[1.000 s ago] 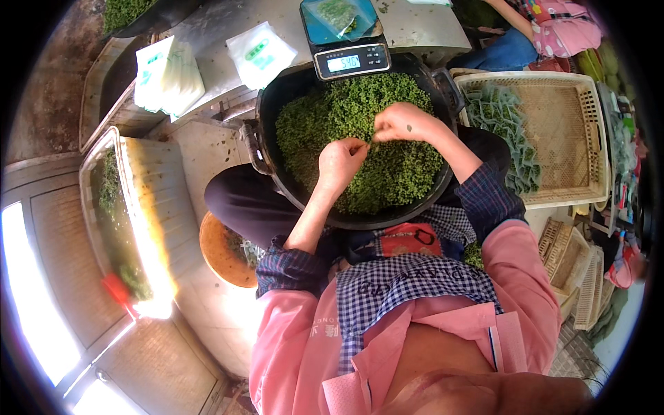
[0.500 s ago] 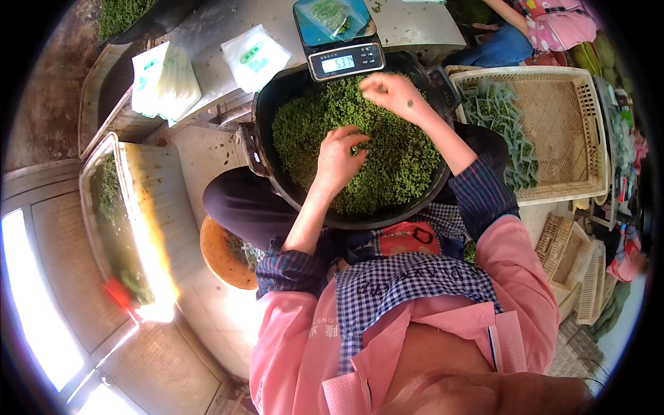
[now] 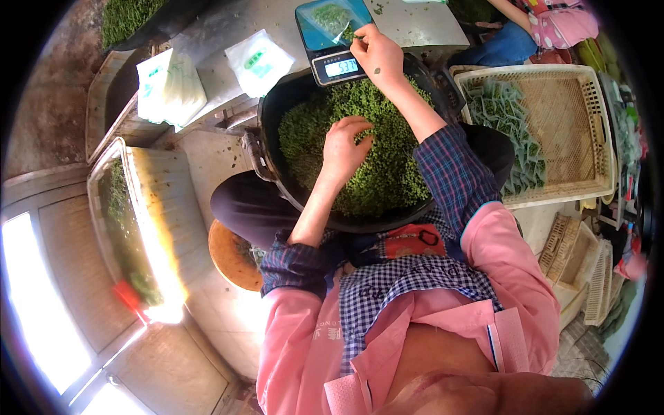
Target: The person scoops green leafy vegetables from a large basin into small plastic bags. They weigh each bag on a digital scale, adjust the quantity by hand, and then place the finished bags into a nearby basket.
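Note:
A black tub [image 3: 268, 131] full of small green sprouts [image 3: 391, 155] sits between my knees. My left hand [image 3: 344, 149] hovers over or rests on the sprouts, fingers curved and thumb apart, with nothing visible in it. Beyond the tub's far rim is a digital scale [image 3: 319, 40] with a lit display. On its blue plate lies a clear plastic bag [image 3: 328, 19] with some greens inside. My right hand [image 3: 380, 57] is at the bag's near right edge, thumb and fingertips pinched together. Whatever is between those fingertips is too small to tell.
Flat white bags [image 3: 259, 62] and a fanned stack of bags [image 3: 169, 86] lie on the metal table [image 3: 422, 24]. To the right, a cream crate [image 3: 570, 138] holds a row of filled bags [image 3: 505, 131]. An orange basin [image 3: 232, 259] stands by my left knee. Another person [image 3: 515, 48] sits at far right.
My right hand has moved up and away from over the tub to the bag on the scale, its fingers now pinched. The left hand has stayed nearly in place over the sprouts.

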`<state>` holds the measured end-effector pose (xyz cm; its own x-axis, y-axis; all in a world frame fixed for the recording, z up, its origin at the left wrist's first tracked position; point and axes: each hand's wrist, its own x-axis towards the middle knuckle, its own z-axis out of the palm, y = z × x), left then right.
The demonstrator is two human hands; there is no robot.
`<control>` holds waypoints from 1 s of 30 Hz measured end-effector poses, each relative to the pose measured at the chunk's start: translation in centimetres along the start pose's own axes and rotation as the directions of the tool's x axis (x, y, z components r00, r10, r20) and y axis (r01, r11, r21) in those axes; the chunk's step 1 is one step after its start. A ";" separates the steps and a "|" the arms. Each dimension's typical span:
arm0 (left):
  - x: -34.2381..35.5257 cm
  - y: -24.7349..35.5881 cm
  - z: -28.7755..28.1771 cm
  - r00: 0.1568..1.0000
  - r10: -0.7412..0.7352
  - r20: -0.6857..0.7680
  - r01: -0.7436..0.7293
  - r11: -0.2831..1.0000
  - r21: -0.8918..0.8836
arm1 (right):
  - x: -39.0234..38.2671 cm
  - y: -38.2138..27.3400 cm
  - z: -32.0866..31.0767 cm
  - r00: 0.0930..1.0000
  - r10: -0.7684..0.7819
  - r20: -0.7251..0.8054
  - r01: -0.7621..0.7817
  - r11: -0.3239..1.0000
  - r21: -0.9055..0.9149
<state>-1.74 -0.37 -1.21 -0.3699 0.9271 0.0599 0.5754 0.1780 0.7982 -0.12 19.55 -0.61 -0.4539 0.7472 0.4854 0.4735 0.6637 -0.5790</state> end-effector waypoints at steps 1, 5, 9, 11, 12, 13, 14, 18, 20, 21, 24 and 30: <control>0.4 -0.2 0.0 1.000 0.009 0.005 -0.009 1.000 0.006 | 0.5 0.4 -0.1 0.999 -0.034 -0.013 0.035 0.998 0.056; 0.4 -0.1 0.2 1.000 0.014 -0.011 -0.014 1.000 -0.008 | 0.0 1.0 -0.6 0.998 -0.058 -0.021 0.061 0.980 0.188; 0.6 0.3 0.1 0.997 -0.035 -0.073 0.028 0.995 -0.101 | 0.0 1.8 -0.7 0.955 0.224 0.196 -0.297 0.682 0.669; 1.1 0.2 -0.1 0.989 -0.093 -0.116 0.074 0.985 -0.156 | 0.1 1.9 -1.2 0.954 0.175 0.245 -0.299 0.635 0.712; 1.3 0.2 -0.3 0.981 -0.137 -0.136 0.109 0.975 -0.192 | 0.0 2.0 -1.5 0.952 0.150 0.267 -0.301 0.611 0.732; 1.5 0.1 -0.5 0.970 -0.185 -0.157 0.147 0.962 -0.229 | -0.3 1.8 -2.2 0.938 0.124 0.324 -0.327 0.628 0.706; 1.7 -0.1 -0.5 0.948 -0.234 -0.216 0.139 0.916 -0.377 | -0.9 1.6 -3.2 0.904 0.055 0.424 -0.354 0.654 0.668; 2.2 1.0 -0.9 0.917 -0.202 -0.344 -0.002 0.860 -0.511 | -4.9 0.4 -6.3 0.718 -0.177 0.673 -0.366 0.726 0.582; 2.5 0.2 -0.6 0.959 -0.207 -0.194 0.079 0.850 -0.520 | -6.1 0.2 -6.6 0.698 -0.132 0.704 -0.472 0.654 0.591; 2.2 0.3 -0.1 0.947 -0.246 -0.208 0.086 0.816 -0.572 | -6.4 0.5 -6.6 0.708 -0.115 0.697 -0.462 0.671 0.580; 2.0 0.0 0.3 0.938 -0.289 -0.191 0.132 0.808 -0.574 | -6.6 -0.5 -7.4 0.673 -0.095 0.733 -0.527 0.634 0.566; 1.6 1.3 -0.8 0.946 -0.229 -0.229 0.186 0.963 -0.196 | -6.9 0.2 -7.1 0.705 -0.110 0.700 -0.409 0.744 0.528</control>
<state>-2.17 1.06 0.42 -0.6491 0.7606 0.0110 0.3424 0.2793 0.8971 8.45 14.73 0.61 -0.9008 0.4310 -0.0528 0.1390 0.1710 -0.9754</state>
